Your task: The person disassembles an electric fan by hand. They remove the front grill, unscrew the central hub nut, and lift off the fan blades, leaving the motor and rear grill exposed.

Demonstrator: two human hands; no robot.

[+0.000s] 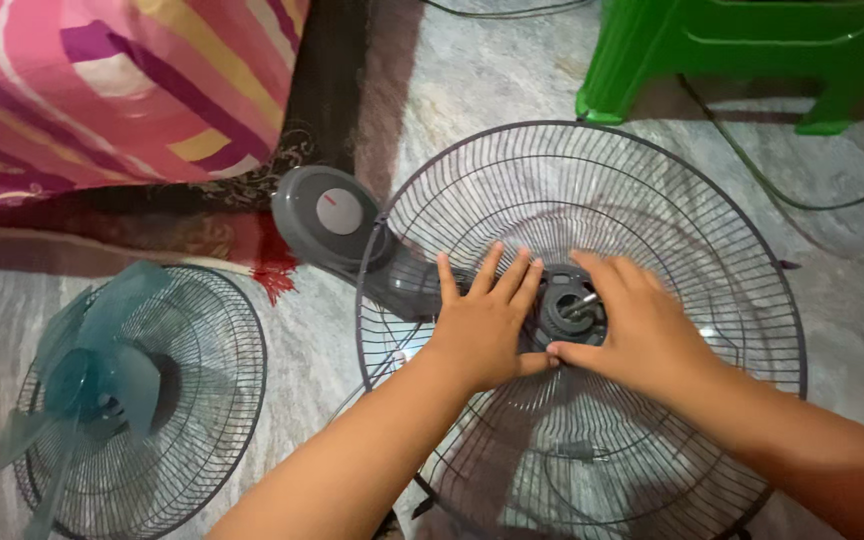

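Observation:
A grey fan body (pixel 327 215) lies on the floor with its round rear wire grille (pixel 592 170) facing up. At the grille's centre sits a dark plastic locking ring (pixel 564 312) around a metal motor shaft (pixel 582 300). My left hand (pixel 482 325) rests flat on the grille just left of the ring, fingers spread. My right hand (pixel 632 325) curves around the right side of the ring, with fingers and thumb on its edge. Both thumbs meet below the ring.
At the lower left lies a second wire grille (pixel 217 420) with a translucent teal fan blade (pixel 82 370) on it. A striped pink cushion (pixel 122 80) is at the upper left, a green plastic stool (pixel 752 50) at the upper right. A dark cable (pixel 752 165) runs across the stone floor.

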